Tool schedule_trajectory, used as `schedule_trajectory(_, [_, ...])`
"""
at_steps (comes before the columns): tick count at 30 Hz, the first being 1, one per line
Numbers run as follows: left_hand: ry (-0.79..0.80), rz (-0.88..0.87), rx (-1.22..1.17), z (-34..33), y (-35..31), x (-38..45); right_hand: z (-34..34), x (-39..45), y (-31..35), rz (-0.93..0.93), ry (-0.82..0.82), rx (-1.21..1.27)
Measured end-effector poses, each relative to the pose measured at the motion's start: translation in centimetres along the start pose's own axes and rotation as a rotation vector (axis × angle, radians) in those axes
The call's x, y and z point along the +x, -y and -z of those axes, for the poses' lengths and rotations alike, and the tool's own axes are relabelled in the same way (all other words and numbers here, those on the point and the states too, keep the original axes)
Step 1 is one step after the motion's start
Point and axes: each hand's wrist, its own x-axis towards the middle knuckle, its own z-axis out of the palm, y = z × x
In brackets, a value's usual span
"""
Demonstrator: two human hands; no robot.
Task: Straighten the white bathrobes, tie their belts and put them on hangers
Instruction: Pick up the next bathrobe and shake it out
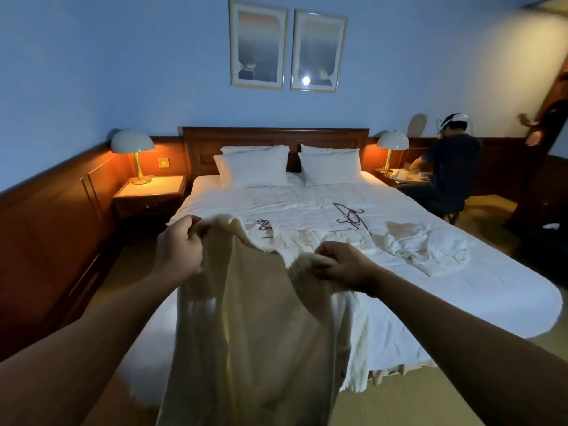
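Observation:
I hold a white bathrobe (255,327) up in front of me at the foot of the bed (445,290). My left hand (179,249) grips its upper edge on the left, and my right hand (344,267) grips its upper edge on the right. The robe hangs down over the bed's end. A second white bathrobe (427,249) lies crumpled on the bed to the right. Dark hangers (350,216) lie on the sheet in the middle, and more hangers (263,225) lie just beyond the held robe.
Two pillows (255,167) lean on the wooden headboard. Lit lamps stand on nightstands at the left (133,149) and right (392,146). A person (448,167) sits at the bed's far right, and another person's arm (534,133) shows at the right edge.

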Motion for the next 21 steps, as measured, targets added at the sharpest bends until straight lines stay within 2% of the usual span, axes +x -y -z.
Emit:
schedule_trajectory(2, [0.030, -0.020, -0.039, -1.3, -1.8, 0.1, 1.2, -0.2, -0.6, -0.014, -0.060, -0.042])
schedule_trajectory(5, [0.089, -0.085, -0.092, -3.2, -3.7, 0.4, 2.8, 0.1, -1.3, -0.058, -0.282, -0.170])
schedule_trajectory(9, [0.244, -0.366, 0.019, -3.7, -4.6, 2.3, 6.5, 0.0, -1.0, -0.097, -0.535, -0.269])
schedule_trajectory(13, [0.433, -0.609, 0.194, -2.0, -5.3, 5.4, 10.5, -0.9, 2.1, -0.044, -0.567, -0.357])
schedule_trajectory(16, [0.639, -0.644, 0.234, 0.1, -6.9, 7.5, 13.2, -1.9, 4.5, 0.014, -0.578, -0.501])
schedule_trajectory(17, [0.644, -0.698, 0.261, 0.4, -7.1, 8.1, 14.0, -2.2, 5.3, 0.013, -0.560, -0.547])
schedule_trajectory(19, [0.527, -0.902, 0.348, 0.4, -7.3, 8.8, 15.4, -2.5, 6.1, 0.015, -0.530, -0.630])
schedule_trajectory(21, [0.436, -0.993, 0.303, 0.4, -7.5, 9.2, 16.1, -2.9, 6.8, 0.012, -0.532, -0.669])
